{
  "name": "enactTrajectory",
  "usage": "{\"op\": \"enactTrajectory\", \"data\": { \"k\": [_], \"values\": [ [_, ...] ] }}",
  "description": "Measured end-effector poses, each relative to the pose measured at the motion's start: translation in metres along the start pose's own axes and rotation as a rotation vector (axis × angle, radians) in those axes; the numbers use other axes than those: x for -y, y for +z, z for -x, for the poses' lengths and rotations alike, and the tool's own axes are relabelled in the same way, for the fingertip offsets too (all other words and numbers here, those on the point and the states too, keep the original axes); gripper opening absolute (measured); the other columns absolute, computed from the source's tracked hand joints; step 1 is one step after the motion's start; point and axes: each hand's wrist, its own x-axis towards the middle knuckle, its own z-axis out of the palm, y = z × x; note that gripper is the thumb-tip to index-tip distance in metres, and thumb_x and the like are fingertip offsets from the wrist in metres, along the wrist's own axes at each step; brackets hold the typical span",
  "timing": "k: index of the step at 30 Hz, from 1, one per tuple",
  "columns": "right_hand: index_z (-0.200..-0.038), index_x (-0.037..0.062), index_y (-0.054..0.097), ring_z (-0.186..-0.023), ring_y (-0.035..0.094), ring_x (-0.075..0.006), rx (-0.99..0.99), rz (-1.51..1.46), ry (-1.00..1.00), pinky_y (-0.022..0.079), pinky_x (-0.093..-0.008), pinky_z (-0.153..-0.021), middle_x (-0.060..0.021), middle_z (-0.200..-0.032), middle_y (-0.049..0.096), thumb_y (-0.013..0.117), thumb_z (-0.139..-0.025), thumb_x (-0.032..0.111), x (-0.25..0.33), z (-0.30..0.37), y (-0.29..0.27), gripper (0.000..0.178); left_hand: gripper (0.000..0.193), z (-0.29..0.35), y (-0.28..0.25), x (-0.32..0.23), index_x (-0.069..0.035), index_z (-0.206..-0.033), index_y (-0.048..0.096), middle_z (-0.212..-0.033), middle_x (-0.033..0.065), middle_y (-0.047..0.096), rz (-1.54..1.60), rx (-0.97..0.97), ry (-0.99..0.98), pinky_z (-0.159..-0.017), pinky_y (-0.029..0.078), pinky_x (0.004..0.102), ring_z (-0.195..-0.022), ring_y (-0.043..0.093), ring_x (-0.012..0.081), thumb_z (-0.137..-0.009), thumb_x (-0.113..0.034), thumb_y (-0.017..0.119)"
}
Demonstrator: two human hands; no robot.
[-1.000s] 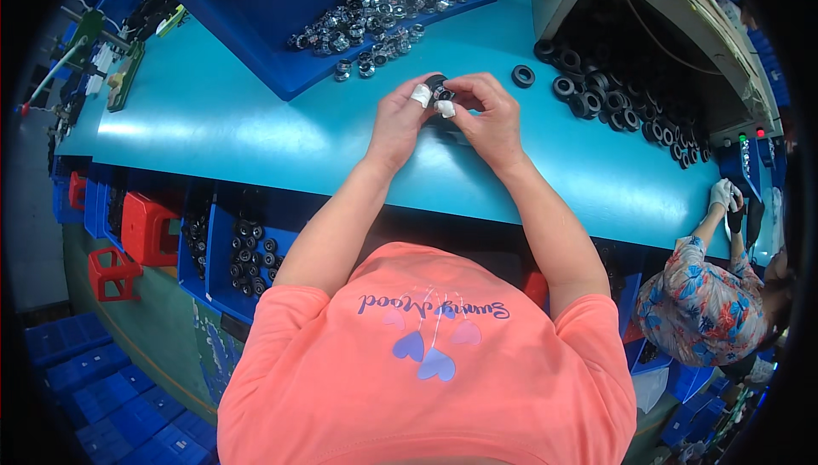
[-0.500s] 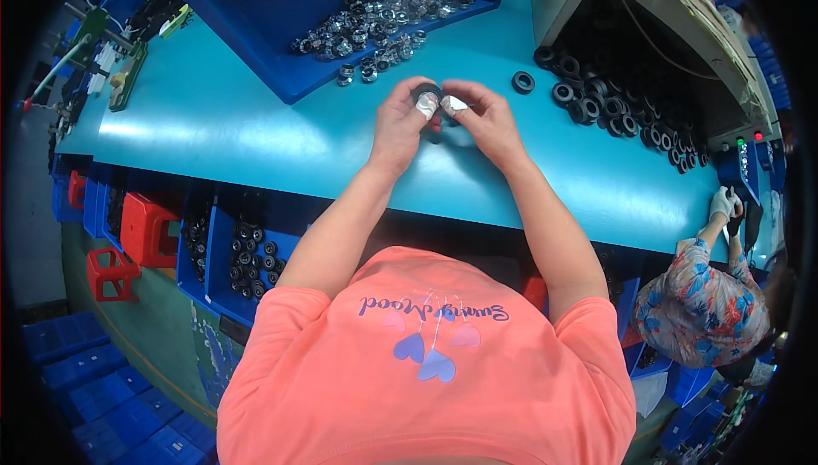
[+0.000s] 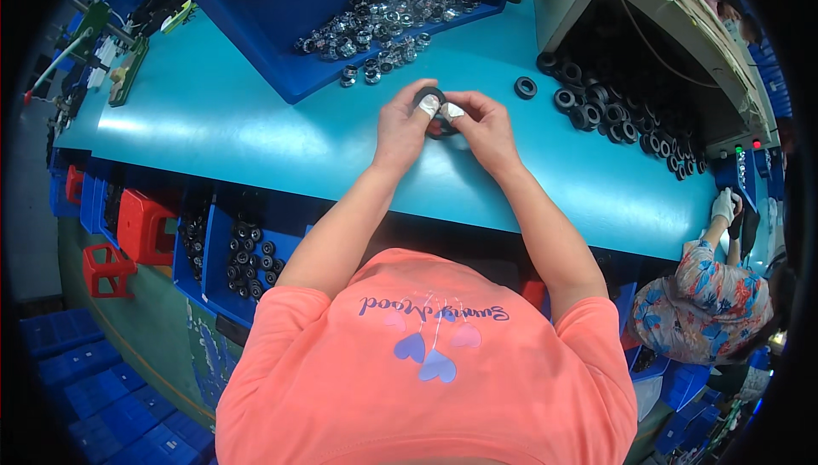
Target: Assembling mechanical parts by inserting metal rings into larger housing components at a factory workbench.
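Observation:
Over the teal bench, in front of me, my left hand [image 3: 400, 130] is closed round a small black rubber tyre [image 3: 432, 91]. My right hand [image 3: 487, 134] grips the same tyre from the other side. Both thumbs have white wrapping at the tip and press close together on the tyre. Whether a clear hub sits inside it is hidden by the thumbs. Beyond my hands, shiny clear wheel hubs [image 3: 392, 22] lie heaped at the lip of a blue bin [image 3: 256, 31]. One loose black tyre [image 3: 526, 87] rests to the right, beside a pile of tyres [image 3: 601, 111].
The tyre pile spills from a pale box-like housing [image 3: 562, 5] at the far right. Under the bench stands a blue crate [image 3: 217, 282] with finished-looking black wheels [image 3: 247, 252]. Red stools [image 3: 146, 226] are at the left; a gloved co-worker [image 3: 703, 303] sits at the right.
My right-hand fingers have closed in from a looser, spread pose, and its thumb has come nearer the left one. Black tyre rim now shows below the thumbs. The view has shifted slightly.

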Motion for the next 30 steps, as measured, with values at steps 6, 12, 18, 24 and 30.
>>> {"op": "enactTrajectory", "data": {
  "k": [6, 12, 18, 24, 30],
  "values": [
    [-0.119, 0.0017, 0.069, -0.091, 0.067, -0.0130, 0.039, -0.117, 0.114, 0.052, -0.0271, -0.074, -0.0075, -0.103, 0.073, 0.065, -0.092, 0.009, 0.003, -0.006, -0.013, 0.029, 0.039, 0.000, -0.005, 0.005, -0.002, -0.142, 0.051, -0.104, 0.0083, 0.068, 0.053, 0.112, -0.036, -0.070, 0.059, 0.0291, -0.078, 0.062, 0.0112, -0.107, -0.019, 0.043],
    [-0.121, 0.0020, 0.068, -0.088, 0.065, -0.0105, 0.052, -0.116, 0.154, 0.051, -0.0246, -0.074, -0.0057, -0.104, 0.071, 0.064, -0.093, 0.011, 0.006, -0.008, -0.016, 0.030, 0.051, 0.005, 0.001, -0.006, -0.001, -0.147, 0.043, -0.109, 0.0085, 0.068, 0.039, 0.139, -0.007, -0.074, 0.057, 0.0283, -0.091, 0.065, 0.0131, -0.099, -0.012, 0.059],
    [-0.118, 0.0028, 0.070, -0.083, 0.064, -0.0107, 0.056, -0.137, 0.135, 0.051, -0.0253, -0.069, -0.0050, -0.100, 0.072, 0.064, -0.093, 0.012, 0.000, -0.010, -0.019, 0.027, 0.062, 0.004, 0.003, 0.000, -0.004, -0.145, 0.045, -0.113, 0.0067, 0.067, 0.046, 0.148, 0.023, -0.074, 0.055, 0.0267, -0.099, 0.066, 0.0137, -0.088, 0.001, 0.069],
    [-0.113, 0.0071, 0.073, -0.080, 0.064, -0.0112, -0.257, 0.285, -0.148, 0.052, -0.0271, -0.070, -0.0048, -0.096, 0.073, 0.066, -0.090, 0.012, 0.005, -0.020, -0.046, 0.025, 0.053, 0.015, -0.012, -0.011, -0.003, -0.131, 0.055, -0.111, 0.0059, 0.065, -0.104, 0.033, 0.179, -0.079, 0.054, 0.0280, -0.098, 0.064, 0.0139, -0.083, -0.006, 0.076],
    [-0.114, 0.0114, 0.073, -0.095, 0.066, -0.0226, -0.485, 0.907, -0.069, 0.053, -0.0369, -0.085, -0.0091, -0.111, 0.067, 0.077, -0.078, 0.018, 0.035, -0.016, -0.115, 0.036, 0.048, 0.107, -0.136, -0.063, -0.003, -0.118, 0.060, -0.103, 0.0058, 0.063, -0.610, -0.161, 0.199, -0.085, 0.053, 0.0319, -0.095, 0.064, 0.0170, -0.075, -0.008, 0.079]
  ]
}}
